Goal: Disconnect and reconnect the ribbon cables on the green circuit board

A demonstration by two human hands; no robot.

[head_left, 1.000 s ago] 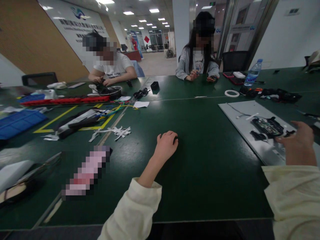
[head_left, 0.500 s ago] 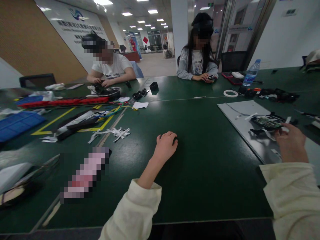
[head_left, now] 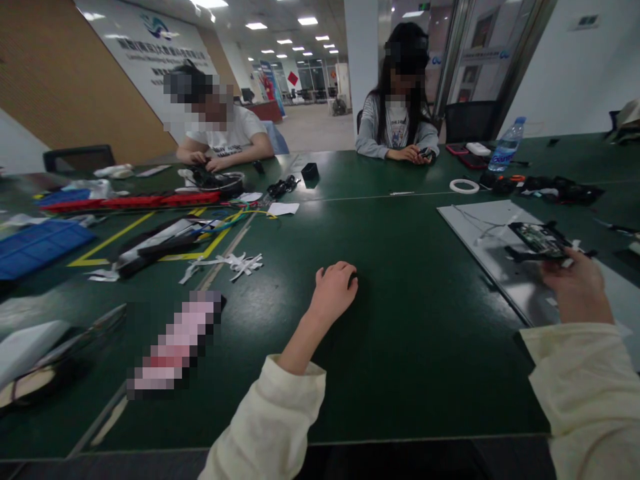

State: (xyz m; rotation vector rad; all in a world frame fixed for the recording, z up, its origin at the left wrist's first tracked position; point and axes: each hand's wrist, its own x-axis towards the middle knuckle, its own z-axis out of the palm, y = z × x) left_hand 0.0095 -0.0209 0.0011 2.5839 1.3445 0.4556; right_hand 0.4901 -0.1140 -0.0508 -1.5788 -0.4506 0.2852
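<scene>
My right hand (head_left: 580,283) grips the near edge of a circuit board in a black frame (head_left: 540,239), with thin wires and bits of white tape on it. The board is held over a white panel (head_left: 483,223) on the right of the table. Near the middle, my left hand (head_left: 334,291) rests on the green tabletop with its fingers curled. Something small and black peeks out under those fingers, mostly covered. Left of that hand lie white strips (head_left: 245,265) in a loose heap and a blurred pink, phone-shaped thing (head_left: 175,343).
A roll of white tape (head_left: 464,186) and a water bottle (head_left: 507,145) stand beyond the panel. On the left are a blue tray (head_left: 43,247), red strips (head_left: 135,202) and wires. Two people sit across the table, each handling dark items. A black box (head_left: 310,172) sits between them.
My right hand has tilted the circuit board and shifted it slightly, and the fingers are now more underneath its edge. My left hand stays in place; the view has moved a little.
</scene>
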